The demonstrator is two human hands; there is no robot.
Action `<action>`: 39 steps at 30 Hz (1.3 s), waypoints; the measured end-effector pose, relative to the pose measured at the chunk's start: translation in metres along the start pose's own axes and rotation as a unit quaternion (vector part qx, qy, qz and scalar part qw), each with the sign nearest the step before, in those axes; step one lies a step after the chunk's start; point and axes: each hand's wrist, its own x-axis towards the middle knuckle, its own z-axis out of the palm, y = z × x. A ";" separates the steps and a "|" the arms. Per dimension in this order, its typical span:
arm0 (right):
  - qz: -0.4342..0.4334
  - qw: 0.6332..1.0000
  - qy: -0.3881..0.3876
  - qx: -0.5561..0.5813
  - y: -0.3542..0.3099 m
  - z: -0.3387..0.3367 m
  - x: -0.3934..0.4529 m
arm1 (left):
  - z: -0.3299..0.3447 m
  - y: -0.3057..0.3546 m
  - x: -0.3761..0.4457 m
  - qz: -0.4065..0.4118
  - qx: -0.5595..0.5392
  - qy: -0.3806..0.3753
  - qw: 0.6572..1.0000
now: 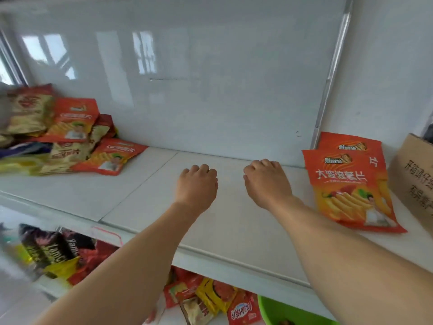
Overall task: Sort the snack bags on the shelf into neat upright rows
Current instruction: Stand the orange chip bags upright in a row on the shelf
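Clutter is seen at the left end of the shelf (pixel 145 207), where a loose pile of snack bags (pixel 58 132) lies heaped against the back wall, tan and orange packs overlapping at all angles; the exact count cannot be made out, as that edge of the view is smeared. Nearest the middle of the shelf, one orange bag (pixel 112 158) lies flat at the foot of the pile, its long axis running slantwise from the back wall toward the front edge. Over the bare middle of the shelf the left hand (pixel 196 186) is held palm down, fingers curled under into a loose fist, with nothing gripped; the pile lies to its left and slightly behind, near but not touched. Just beside it the right hand (pixel 264 181) is held the same way, curled and empty. To the right of that hand, by the right end of the shelf, two orange bags (pixel 349 184) are propped one behind the other, their long axes running from the front edge up toward the back wall, tilted rather than truly upright. A cardboard box (pixel 414 179) stands past them at the right end. The unsorted pile is judged closer to the left hand, the started row to the right, so a bag would probably be fetched leftward and carried across.
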 end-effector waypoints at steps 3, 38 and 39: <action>-0.002 1.000 -0.021 0.016 -0.061 0.004 0.020 | -0.003 -0.067 -0.015 0.008 0.039 -0.011 0.999; 0.380 0.859 -0.074 0.334 -0.429 0.119 0.322 | 0.088 -0.494 0.120 -0.236 -0.141 0.040 0.961; 0.393 0.850 -0.066 0.346 -0.429 0.120 0.325 | 0.091 -0.501 0.126 -0.238 -0.144 0.035 0.960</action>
